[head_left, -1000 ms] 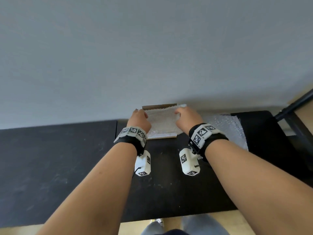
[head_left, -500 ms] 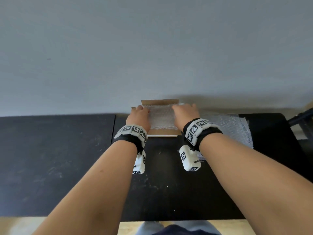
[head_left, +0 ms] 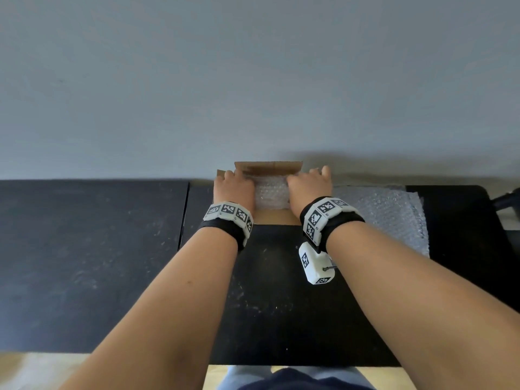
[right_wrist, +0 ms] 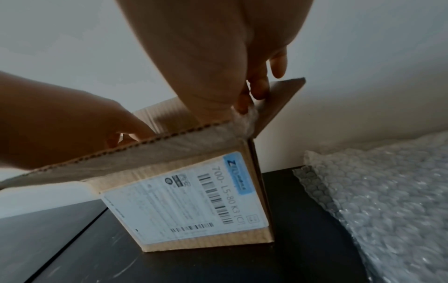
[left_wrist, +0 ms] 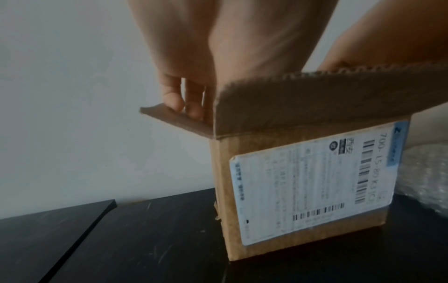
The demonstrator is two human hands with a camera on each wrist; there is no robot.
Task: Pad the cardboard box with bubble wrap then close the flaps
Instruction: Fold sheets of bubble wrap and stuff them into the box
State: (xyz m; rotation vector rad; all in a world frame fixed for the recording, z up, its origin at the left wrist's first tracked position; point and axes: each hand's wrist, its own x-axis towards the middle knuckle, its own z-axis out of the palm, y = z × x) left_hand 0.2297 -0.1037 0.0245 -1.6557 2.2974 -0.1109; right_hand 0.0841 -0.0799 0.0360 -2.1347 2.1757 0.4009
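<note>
A brown cardboard box (head_left: 277,218) with a white shipping label (left_wrist: 310,183) stands on the black table against the wall. Bubble wrap (head_left: 271,192) fills its open top, and a bit shows at the right corner (right_wrist: 244,118). My left hand (head_left: 233,190) lies over the box's left edge; its fingertips (left_wrist: 180,101) rest on the left flap (left_wrist: 174,118), which juts out flat. My right hand (head_left: 309,184) is at the right edge, with its fingers (right_wrist: 259,88) against the raised right flap (right_wrist: 281,99). The rear flap (head_left: 267,166) stands up. The front flap (left_wrist: 315,101) leans toward me.
A spare sheet of bubble wrap (head_left: 380,212) lies on the table just right of the box. The black table (head_left: 267,291) reaches to my body, and a second black top (head_left: 84,249) adjoins it on the left. The grey wall is right behind the box.
Both hands have moved apart, from on top of the bubble wrap to the box's left and right flaps. The wrap now sits lower in the box.
</note>
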